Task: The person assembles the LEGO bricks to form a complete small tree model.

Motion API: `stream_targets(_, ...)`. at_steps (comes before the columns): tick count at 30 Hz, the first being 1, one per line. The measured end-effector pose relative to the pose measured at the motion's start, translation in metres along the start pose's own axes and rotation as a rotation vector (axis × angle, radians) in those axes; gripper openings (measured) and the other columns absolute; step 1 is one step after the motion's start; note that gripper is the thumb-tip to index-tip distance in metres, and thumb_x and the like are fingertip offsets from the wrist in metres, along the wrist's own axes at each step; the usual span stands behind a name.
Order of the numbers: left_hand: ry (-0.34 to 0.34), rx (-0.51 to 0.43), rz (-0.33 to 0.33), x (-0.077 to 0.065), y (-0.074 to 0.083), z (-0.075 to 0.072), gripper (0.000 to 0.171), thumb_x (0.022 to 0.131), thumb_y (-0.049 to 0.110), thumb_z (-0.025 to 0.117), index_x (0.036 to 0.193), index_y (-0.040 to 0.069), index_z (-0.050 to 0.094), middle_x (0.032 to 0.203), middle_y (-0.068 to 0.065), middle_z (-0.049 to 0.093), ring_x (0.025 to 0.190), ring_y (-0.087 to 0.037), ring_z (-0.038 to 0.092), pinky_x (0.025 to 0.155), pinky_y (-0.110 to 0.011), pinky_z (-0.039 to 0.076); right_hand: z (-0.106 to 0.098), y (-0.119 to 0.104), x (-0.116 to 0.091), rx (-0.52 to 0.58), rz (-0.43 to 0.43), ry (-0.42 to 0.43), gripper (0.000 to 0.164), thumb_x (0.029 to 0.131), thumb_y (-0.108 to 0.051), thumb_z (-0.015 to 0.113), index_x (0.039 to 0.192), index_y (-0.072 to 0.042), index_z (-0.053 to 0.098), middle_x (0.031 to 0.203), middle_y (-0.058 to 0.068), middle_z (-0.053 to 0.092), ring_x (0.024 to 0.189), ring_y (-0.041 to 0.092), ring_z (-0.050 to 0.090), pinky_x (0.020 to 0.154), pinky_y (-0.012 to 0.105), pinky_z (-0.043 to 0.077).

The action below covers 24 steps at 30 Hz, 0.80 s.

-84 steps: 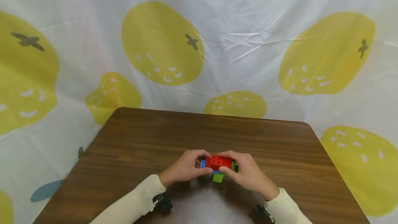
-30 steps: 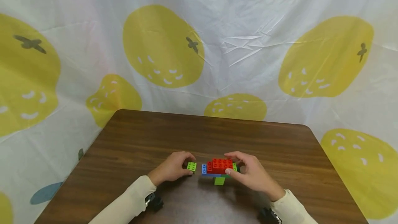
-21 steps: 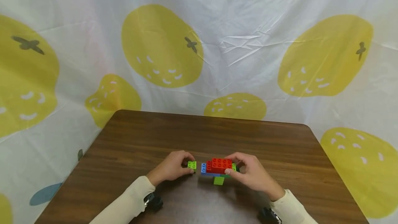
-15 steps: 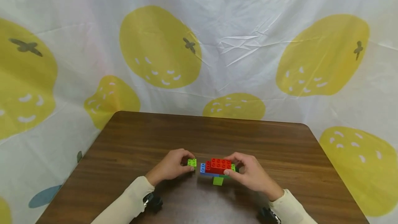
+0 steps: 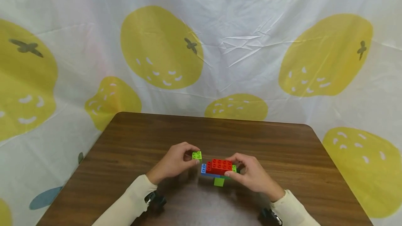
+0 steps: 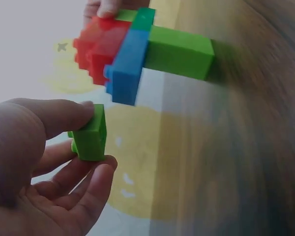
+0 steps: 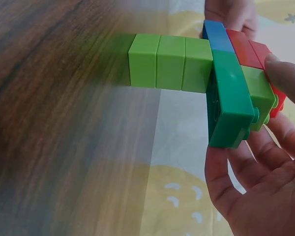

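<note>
My left hand (image 5: pixel 174 161) pinches a light green square brick (image 5: pixel 196 155) between thumb and fingertips, just behind and left of a brick build. In the left wrist view that brick (image 6: pixel 90 140) is apart from the build, its studs turned toward the palm. The build stands on a light green column (image 7: pixel 169 62) of stacked bricks. Across the column lie a blue brick (image 6: pixel 127 73) and a dark green brick (image 7: pixel 232 98). Red bricks (image 5: pixel 222 165) and a light green brick (image 7: pixel 259 93) sit above them. My right hand (image 5: pixel 252 175) holds the build's right end, thumb on the near side.
A brown wooden table (image 5: pixel 157 132) bears the build. White cloth (image 5: pixel 238 69) printed with yellow lemons hangs behind and around it. A dark wrist device (image 5: pixel 156 198) is strapped at the left cuff, and another wrist device (image 5: pixel 270 216) at the right.
My left hand was at the build's left end, then drew left with the light green brick showing. Now it has moved farther back and slightly right. The right hand keeps its hold.
</note>
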<state>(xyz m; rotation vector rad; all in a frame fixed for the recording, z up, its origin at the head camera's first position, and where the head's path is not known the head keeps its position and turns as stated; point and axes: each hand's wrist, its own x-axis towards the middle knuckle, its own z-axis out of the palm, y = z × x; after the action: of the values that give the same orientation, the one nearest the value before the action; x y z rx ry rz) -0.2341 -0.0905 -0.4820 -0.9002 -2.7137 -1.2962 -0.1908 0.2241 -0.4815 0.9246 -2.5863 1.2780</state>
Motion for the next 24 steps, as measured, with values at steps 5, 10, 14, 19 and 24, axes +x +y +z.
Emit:
stream_targets(5, 0.03, -0.052, 0.035, 0.002, 0.014, -0.002, 0.035, 0.093, 0.02, 0.083, 0.126, 0.012, 0.073, 0.111, 0.0, 0.07, 0.093, -0.01, 0.071, 0.083, -0.023, 0.061, 0.0, 0.002, 0.0, -0.011, 0.002, -0.002, 0.024, 0.091, -0.024, 0.086, 0.111, -0.019, 0.073, 0.096, -0.007, 0.077, 0.081, 0.008, 0.068, 0.072, 0.031, 0.06)
stream_targets(10, 0.034, -0.085, 0.05, 0.005, 0.028, 0.0, 0.037, 0.093, 0.022, 0.084, 0.127, 0.012, 0.073, 0.113, 0.0, 0.073, 0.092, -0.009, 0.071, 0.082, -0.022, 0.06, -0.001, 0.003, 0.001, -0.011, 0.013, -0.015, 0.023, 0.093, -0.026, 0.084, 0.112, -0.02, 0.073, 0.097, -0.007, 0.077, 0.083, 0.007, 0.068, 0.072, 0.031, 0.06)
stream_targets(14, 0.033, -0.129, 0.075, 0.009, 0.038, 0.004, 0.037, 0.093, 0.022, 0.083, 0.127, 0.011, 0.073, 0.115, -0.002, 0.073, 0.092, -0.01, 0.071, 0.083, -0.024, 0.06, -0.002, 0.003, 0.001, -0.014, 0.019, -0.021, 0.023, 0.093, -0.027, 0.084, 0.112, -0.02, 0.073, 0.097, -0.007, 0.076, 0.083, 0.007, 0.068, 0.072, 0.03, 0.059)
stream_targets(19, 0.022, -0.161, 0.122, 0.014, 0.048, 0.013, 0.036, 0.095, 0.021, 0.082, 0.128, 0.01, 0.073, 0.117, -0.004, 0.073, 0.093, -0.012, 0.071, 0.082, -0.023, 0.06, -0.002, 0.003, 0.001, -0.012, 0.017, -0.023, 0.023, 0.093, -0.027, 0.084, 0.112, -0.02, 0.072, 0.097, -0.008, 0.076, 0.083, 0.007, 0.068, 0.072, 0.03, 0.059)
stream_targets(24, 0.006, -0.171, 0.143, 0.018, 0.054, 0.022, 0.036, 0.095, 0.023, 0.081, 0.128, 0.011, 0.073, 0.115, -0.002, 0.072, 0.093, -0.01, 0.069, 0.082, -0.027, 0.061, -0.002, 0.003, 0.0, -0.01, 0.013, -0.028, 0.023, 0.094, -0.027, 0.083, 0.112, -0.02, 0.072, 0.097, -0.009, 0.076, 0.083, 0.006, 0.068, 0.072, 0.03, 0.059)
